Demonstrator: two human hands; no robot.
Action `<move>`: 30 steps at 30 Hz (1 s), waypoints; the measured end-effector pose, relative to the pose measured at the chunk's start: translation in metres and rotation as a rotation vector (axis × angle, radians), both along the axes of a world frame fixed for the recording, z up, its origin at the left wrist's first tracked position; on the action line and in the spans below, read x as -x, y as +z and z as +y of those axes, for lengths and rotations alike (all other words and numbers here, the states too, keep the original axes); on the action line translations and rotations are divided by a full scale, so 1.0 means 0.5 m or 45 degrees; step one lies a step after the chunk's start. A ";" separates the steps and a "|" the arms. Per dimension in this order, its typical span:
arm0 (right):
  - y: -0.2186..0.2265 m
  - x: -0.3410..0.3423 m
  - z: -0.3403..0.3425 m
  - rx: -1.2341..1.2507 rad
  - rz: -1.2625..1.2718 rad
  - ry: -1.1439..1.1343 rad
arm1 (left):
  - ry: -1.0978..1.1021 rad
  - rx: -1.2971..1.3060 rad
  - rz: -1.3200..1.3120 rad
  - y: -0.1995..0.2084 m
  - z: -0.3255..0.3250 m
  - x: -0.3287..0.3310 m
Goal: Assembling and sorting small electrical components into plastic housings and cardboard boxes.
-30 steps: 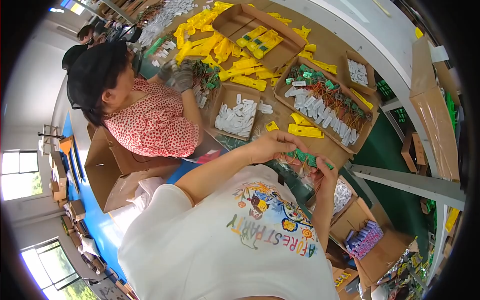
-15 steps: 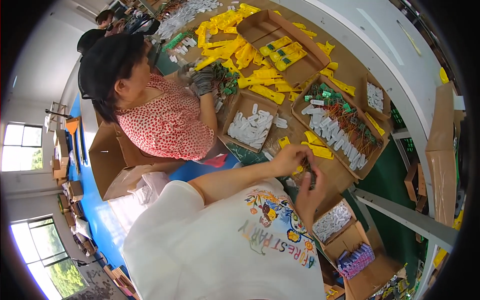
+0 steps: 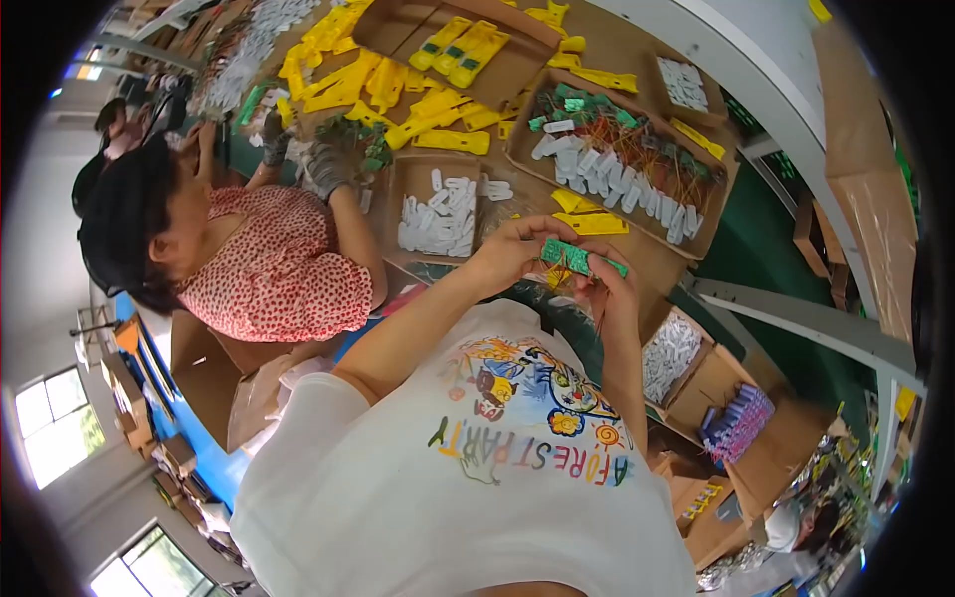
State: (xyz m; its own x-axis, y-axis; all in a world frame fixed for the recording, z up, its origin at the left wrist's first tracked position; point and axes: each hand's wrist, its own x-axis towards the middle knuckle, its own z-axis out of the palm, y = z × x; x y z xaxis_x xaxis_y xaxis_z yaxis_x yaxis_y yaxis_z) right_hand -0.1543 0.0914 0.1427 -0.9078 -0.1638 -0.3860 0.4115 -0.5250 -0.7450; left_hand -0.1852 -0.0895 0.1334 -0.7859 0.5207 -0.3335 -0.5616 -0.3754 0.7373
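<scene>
Between my two hands is a green circuit board [image 3: 567, 256] with thin wires hanging below it. My left hand [image 3: 505, 255] pinches its left end, and my right hand [image 3: 615, 287] grips the right part with thumb and fingers. Just beyond the hands lie yellow plastic shells [image 3: 599, 224] on the brown table. Further off to the right, a cardboard box [image 3: 691, 251] holds white plastic pieces [image 3: 627, 182] wired to green boards. A shallow box [image 3: 400, 235] of loose white pieces stands left of my hands.
At the left, a co-worker [image 3: 284, 259] in a red-dotted top and gloves works at the table. Many yellow shells [image 3: 373, 80] are heaped at the far side near another carton [image 3: 537, 35]. Lower right, cartons hold white pieces [image 3: 672, 353] and purple cylinders [image 3: 741, 423]. A metal beam [image 3: 796, 333] runs nearby.
My hands have come together on the board, and its green face now shows; before, it was mostly hidden. The whole view has shifted. The co-worker's gloved hands have moved.
</scene>
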 end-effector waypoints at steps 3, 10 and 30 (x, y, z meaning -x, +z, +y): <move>-0.002 0.002 0.027 -0.102 -0.023 0.063 | 0.011 -0.189 -0.263 0.023 0.002 -0.003; 0.010 0.000 0.017 -0.865 0.215 0.516 | -0.085 -0.156 -0.064 0.041 0.018 -0.016; 0.022 -0.002 0.043 -0.288 0.025 0.028 | 0.344 0.140 0.037 0.018 0.040 -0.016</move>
